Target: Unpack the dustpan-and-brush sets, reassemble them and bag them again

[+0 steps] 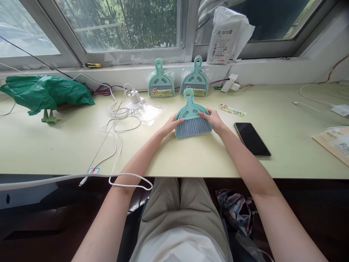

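Observation:
A small teal brush and dustpan set (191,116) lies flat on the pale yellow-green desk (196,156), its grey bristles toward me. My left hand (171,124) grips its left edge and my right hand (213,119) grips its right edge, fingers curled over the top. Two more teal sets, still in clear wrappers (160,80) (195,77), lean upright against the window ledge behind it. An empty clear wrapper (148,112) lies just left of the held set.
A black phone (252,139) lies right of my right arm, a paper label strip (232,110) behind it. White cables and a charger (120,109) sprawl at left, beside a green plastic bag (46,92). A white parcel bag (227,36) stands on the sill.

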Demonstrator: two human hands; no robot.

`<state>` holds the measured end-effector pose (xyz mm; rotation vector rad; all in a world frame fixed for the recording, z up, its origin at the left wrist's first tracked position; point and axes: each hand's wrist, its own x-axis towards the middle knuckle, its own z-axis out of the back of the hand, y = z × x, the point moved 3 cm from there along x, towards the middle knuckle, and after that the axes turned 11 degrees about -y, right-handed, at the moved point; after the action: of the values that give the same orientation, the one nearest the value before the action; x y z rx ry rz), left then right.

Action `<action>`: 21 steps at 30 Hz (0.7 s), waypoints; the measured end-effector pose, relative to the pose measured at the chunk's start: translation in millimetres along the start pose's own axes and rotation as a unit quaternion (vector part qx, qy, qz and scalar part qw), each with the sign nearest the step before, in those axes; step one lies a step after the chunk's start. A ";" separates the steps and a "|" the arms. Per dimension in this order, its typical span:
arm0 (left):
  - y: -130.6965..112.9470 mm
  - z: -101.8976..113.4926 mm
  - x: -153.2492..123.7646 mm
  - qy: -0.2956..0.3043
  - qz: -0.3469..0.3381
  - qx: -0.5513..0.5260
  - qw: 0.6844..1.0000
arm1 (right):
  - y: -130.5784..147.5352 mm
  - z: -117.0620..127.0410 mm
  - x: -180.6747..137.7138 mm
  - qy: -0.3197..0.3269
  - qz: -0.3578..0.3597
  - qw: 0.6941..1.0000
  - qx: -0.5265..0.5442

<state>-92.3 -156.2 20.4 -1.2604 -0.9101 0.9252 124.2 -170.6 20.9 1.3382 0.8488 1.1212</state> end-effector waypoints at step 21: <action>25.1 17.7 10.0 -0.056 0.068 -0.079 0.993 | -48.1 92.2 40.5 -0.170 -0.003 0.840 -0.516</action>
<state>-106.6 -138.6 -2.5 -1.4308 -1.0121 1.0561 229.5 -154.8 -12.5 0.5645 -0.0777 1.0354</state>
